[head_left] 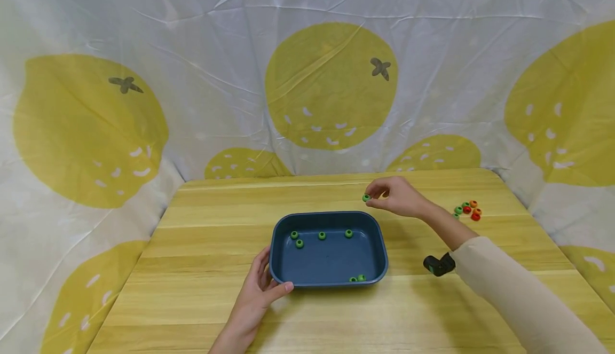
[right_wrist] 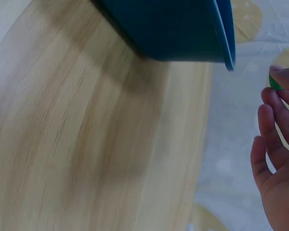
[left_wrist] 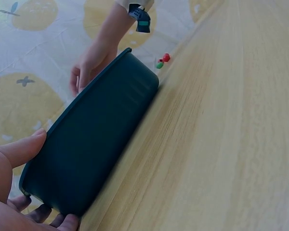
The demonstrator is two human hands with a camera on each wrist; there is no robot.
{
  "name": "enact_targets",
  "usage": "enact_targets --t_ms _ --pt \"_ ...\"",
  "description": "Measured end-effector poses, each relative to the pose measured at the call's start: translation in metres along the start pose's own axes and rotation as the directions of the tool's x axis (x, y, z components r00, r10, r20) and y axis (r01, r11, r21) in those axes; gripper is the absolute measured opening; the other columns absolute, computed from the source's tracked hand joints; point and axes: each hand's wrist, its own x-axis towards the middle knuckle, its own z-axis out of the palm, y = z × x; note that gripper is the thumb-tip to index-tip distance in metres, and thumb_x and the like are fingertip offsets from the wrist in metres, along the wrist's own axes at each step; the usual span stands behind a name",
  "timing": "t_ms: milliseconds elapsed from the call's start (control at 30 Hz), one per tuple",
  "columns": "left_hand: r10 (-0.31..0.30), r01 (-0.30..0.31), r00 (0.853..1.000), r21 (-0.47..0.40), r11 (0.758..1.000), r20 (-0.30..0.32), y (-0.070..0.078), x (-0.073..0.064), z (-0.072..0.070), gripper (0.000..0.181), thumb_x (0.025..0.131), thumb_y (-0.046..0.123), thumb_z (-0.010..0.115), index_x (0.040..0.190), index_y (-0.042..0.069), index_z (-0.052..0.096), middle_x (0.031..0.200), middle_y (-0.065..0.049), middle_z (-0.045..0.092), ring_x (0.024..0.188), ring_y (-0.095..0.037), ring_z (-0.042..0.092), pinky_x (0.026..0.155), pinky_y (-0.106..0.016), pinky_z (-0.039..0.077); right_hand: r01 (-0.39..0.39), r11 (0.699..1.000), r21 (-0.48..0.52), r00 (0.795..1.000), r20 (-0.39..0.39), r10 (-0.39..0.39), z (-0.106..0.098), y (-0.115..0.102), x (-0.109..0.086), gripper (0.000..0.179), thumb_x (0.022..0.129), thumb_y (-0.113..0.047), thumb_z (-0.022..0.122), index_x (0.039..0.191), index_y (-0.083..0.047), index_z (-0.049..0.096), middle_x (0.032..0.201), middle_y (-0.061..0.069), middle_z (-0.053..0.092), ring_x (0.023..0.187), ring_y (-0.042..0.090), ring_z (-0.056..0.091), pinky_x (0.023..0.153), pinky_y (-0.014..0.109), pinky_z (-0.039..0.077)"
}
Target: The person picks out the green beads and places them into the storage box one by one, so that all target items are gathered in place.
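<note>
A dark blue rectangular basin stands on the wooden table with several green beads lying inside it. My left hand grips its near left corner, thumb on the rim and fingers round the outer wall; the left wrist view shows the same hold on the basin. Just beyond the far right corner of the basin, my right hand pinches one green bead between thumb and fingertips. In the right wrist view this bead is mostly covered by the fingers.
A loose group of green, red and orange beads lies on the table at the far right, partly behind the right forearm. A black wrist camera is strapped at the right sleeve. Behind the table hangs a lemon-print cloth.
</note>
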Motion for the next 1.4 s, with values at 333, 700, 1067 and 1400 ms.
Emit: enact_targets --t_ms 333,700,1067,1400 --pt "0.001 -0.001 1.0 0.004 1.0 -0.004 -0.001 0.0 0.0 0.096 0.085 0.003 0.084 0.162 0.02 0.028 0.167 -0.005 0.027 0.152 -0.03 0.027 0.119 -0.044 0.029 0.066 0.998 -0.003 0.996 0.065 -0.066 0.014 -0.02 0.021 0.019 0.093 -0.017 0.08 0.109 -0.009 0.075 0.097 -0.005 0.072 0.091 0.016 0.068 0.085 0.043 0.057" --pt "0.01 -0.01 1.0 -0.012 1.0 0.005 -0.002 0.001 0.0 0.096 0.085 0.002 0.084 0.161 0.02 0.028 0.167 -0.004 0.027 0.152 -0.03 0.027 0.12 -0.047 0.024 0.149 0.989 -0.004 0.984 0.101 -0.148 0.032 -0.039 0.045 0.014 0.092 -0.016 0.08 0.106 -0.012 0.077 0.098 -0.006 0.072 0.09 0.013 0.067 0.087 0.046 0.057" --pt "0.009 -0.009 1.0 -0.017 1.0 0.004 0.0 0.0 0.002 0.095 0.085 0.001 0.084 0.161 0.018 0.029 0.166 -0.005 0.028 0.151 -0.031 0.028 0.12 -0.048 0.025 0.202 0.979 0.032 0.969 0.139 -0.204 0.052 -0.057 0.064 0.013 0.093 -0.017 0.078 0.106 -0.013 0.077 0.1 -0.006 0.072 0.091 0.011 0.067 0.089 0.046 0.057" --pt "0.019 -0.019 1.0 -0.003 1.0 0.002 0.003 0.0 0.002 0.094 0.086 0.003 0.083 0.161 0.016 0.028 0.166 -0.008 0.028 0.152 -0.033 0.027 0.121 -0.052 0.024 0.251 0.967 0.054 0.952 0.168 -0.256 0.065 -0.069 0.076 0.015 0.094 -0.018 0.078 0.108 -0.013 0.078 0.101 -0.006 0.073 0.091 0.009 0.067 0.088 0.05 0.057"
